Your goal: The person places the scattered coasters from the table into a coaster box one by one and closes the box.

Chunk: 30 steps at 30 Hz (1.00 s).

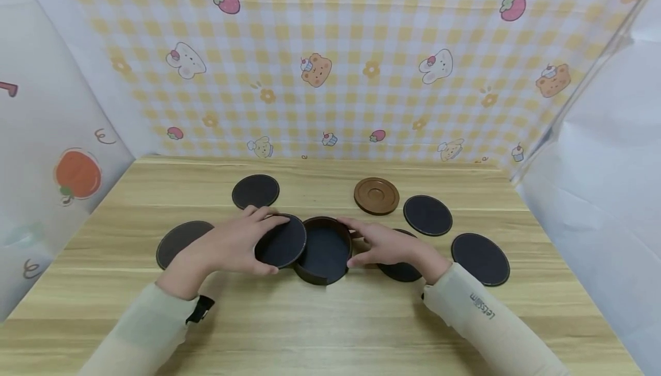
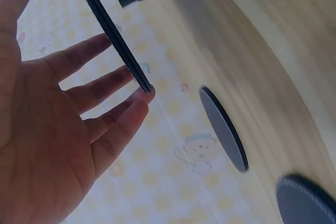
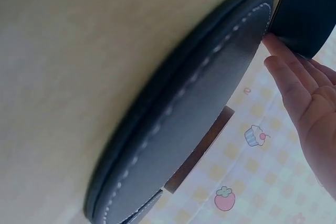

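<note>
A round black coaster (image 1: 286, 241) is held by its edges between the thumb and fingers of my left hand (image 1: 234, 242). It is raised off the table, its right edge overlapping the left rim of a round dark coaster holder (image 1: 311, 276). Edge-on in the left wrist view, the held coaster (image 2: 113, 35) shows a layered rim, with fingertips against it. My right hand (image 1: 387, 243) grips the holder's right side, thumb near the front gap in the wall and fingers at the back rim. The holder's floor looks dark and flat. In the right wrist view, fingers touch the holder's wall (image 3: 307, 14).
Left of the holder lie two more black coasters, one at the back (image 1: 255, 191) and one partly behind the left hand (image 1: 178, 242). Several lie to the right, including one (image 1: 400, 273) under the right hand. A brown grooved disc (image 1: 376, 195) sits behind the holder.
</note>
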Tool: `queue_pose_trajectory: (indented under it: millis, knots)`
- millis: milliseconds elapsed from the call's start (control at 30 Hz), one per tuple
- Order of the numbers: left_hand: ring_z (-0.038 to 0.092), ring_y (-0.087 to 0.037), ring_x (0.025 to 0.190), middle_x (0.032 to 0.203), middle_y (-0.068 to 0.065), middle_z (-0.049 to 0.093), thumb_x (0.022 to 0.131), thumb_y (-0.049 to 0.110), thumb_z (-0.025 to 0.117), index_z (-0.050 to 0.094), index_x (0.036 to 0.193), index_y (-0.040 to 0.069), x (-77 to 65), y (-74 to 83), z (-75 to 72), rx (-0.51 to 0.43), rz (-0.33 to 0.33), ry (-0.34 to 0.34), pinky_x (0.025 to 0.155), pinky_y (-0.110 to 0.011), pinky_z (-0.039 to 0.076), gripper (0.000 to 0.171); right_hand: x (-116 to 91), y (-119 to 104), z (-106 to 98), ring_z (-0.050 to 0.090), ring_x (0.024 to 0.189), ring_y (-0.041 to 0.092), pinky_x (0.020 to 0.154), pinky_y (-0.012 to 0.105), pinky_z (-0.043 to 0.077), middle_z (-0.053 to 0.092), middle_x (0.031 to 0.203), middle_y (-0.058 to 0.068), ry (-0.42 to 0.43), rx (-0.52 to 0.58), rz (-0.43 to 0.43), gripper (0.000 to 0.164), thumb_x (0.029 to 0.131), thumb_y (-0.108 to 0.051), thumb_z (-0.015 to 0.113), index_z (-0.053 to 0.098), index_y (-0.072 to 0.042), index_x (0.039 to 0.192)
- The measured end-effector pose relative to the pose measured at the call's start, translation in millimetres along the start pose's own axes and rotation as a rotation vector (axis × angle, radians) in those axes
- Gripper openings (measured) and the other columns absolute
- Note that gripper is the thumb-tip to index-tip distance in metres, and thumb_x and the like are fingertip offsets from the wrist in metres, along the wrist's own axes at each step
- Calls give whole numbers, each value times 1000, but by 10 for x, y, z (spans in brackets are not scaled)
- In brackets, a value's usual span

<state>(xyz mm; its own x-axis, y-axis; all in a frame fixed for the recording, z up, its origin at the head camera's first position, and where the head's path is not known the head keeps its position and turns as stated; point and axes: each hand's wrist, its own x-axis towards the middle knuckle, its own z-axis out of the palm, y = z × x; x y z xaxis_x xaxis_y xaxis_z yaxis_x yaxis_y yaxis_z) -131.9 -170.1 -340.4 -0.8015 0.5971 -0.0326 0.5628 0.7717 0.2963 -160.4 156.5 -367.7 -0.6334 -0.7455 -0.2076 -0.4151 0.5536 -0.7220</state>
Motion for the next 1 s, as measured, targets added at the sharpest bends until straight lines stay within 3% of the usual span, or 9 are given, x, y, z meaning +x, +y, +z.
queue_pose_trajectory:
  millis: [567, 1000]
  knots:
    - [50, -24, 126, 145, -5, 50, 70, 56, 79, 49, 146, 22, 314, 316, 33, 59, 70, -13, 95, -43, 49, 88, 23, 16, -29, 43, 142, 34, 109, 52, 41, 32, 161, 14, -9, -14, -21, 89, 92, -27, 72, 18, -6, 159]
    - [48, -22, 123, 147, -3, 48, 72, 55, 79, 48, 147, 22, 486, 428, 105, 25, 98, -83, 90, -41, 50, 88, 31, 31, -34, 42, 143, 30, 110, 51, 40, 33, 161, 8, -19, 26, -10, 91, 91, -28, 73, 16, -8, 160]
